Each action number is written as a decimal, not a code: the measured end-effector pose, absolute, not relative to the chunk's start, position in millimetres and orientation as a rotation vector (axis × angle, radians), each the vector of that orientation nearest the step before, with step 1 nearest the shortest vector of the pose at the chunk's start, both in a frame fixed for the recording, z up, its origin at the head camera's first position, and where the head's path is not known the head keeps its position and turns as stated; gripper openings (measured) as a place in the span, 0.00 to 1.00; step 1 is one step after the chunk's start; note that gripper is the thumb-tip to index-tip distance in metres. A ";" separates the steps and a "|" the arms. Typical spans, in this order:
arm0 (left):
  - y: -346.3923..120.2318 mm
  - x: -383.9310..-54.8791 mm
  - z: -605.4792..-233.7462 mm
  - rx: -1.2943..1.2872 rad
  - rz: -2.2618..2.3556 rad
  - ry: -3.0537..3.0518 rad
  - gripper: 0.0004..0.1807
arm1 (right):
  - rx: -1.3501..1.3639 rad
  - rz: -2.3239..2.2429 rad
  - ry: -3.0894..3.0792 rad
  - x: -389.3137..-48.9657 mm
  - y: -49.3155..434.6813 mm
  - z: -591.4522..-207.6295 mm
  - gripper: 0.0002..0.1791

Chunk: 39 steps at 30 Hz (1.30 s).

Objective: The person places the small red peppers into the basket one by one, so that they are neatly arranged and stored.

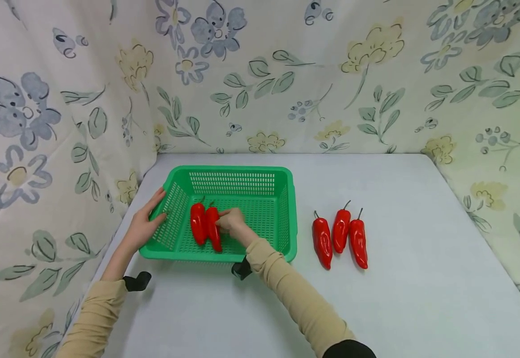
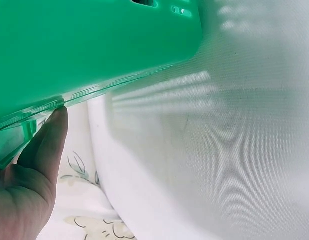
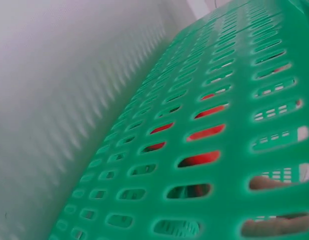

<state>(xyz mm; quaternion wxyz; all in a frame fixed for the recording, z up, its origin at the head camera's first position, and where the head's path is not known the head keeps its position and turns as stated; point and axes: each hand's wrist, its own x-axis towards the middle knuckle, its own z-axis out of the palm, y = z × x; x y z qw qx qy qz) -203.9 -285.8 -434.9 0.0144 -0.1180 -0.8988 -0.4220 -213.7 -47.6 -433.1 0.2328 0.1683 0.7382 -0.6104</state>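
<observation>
While R hand (image 1: 235, 223) fingers look curled onto a red pepper (image 1: 214, 231), pinching its 3 o'clock edge, L hand (image 1: 145, 226) grips the green basket (image 1: 260, 214) at its 9 o'clock rim, thumb inside. 2nd pepper (image 1: 198, 223) is just beside the pinched one, at its 9 o'clock; both lie in basket, 9 o'clock of ctr. 3 more peppers (image 1: 341, 231) lie on white tabletop (image 1: 403, 293), outside basket, approx 3 o'clock, stems twd 12. Floral cloth (image 1: 287, 124) at 12.

Left sleeve (image 1: 92, 318): beige, creased
Right sleeve (image 1: 302, 296): beige, creased
Left wrist fitting (image 1: 137, 282): black, rounded
Right wrist fitting (image 1: 241, 269): black
</observation>
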 end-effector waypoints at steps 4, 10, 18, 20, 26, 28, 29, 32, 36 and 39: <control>-285.3 -202.0 -437.0 -0.352 -1.319 -2.795 0.34 | 0.418 -1.729 1.884 -210.4 -50.8 -436.3 0.20; -286.3 -200.7 -441.7 -0.355 -1.316 -2.786 0.33 | 0.326 -1.654 1.869 -225.3 -56.0 -470.2 0.21; -290.4 -203.6 -439.1 -0.324 -1.290 -2.803 0.33 | 0.276 -1.592 1.964 -207.3 -26.1 -428.0 0.23; -291.1 -203.5 -438.3 -0.324 -1.283 -2.807 0.33 | 0.217 -1.628 1.955 -196.4 -14.1 -406.0 0.25; -291.4 -201.3 -436.0 -0.328 -1.293 -2.807 0.33 | 0.022 -1.725 1.884 -183.2 21.2 -373.6 0.28; -291.2 -200.4 -434.9 -0.326 -1.298 -2.808 0.33 | -0.019 -1.750 1.867 -183.7 31.4 -374.2 0.28; -291.2 -200.5 -434.7 -0.324 -1.298 -2.811 0.33 | -0.038 -1.763 1.856 -184.7 36.3 -375.8 0.29; -291.4 -201.5 -434.9 -0.329 -1.299 -2.813 0.33 | -0.073 -1.795 1.824 -182.4 50.7 -374.3 0.29; -290.9 -203.9 -436.4 -0.352 -1.301 -2.811 0.33 | -0.124 -1.805 1.815 -176.4 70.6 -369.1 0.28; -289.8 -205.5 -437.2 -0.364 -1.302 -2.812 0.33 | -0.162 -1.781 1.827 -171.0 86.5 -363.7 0.29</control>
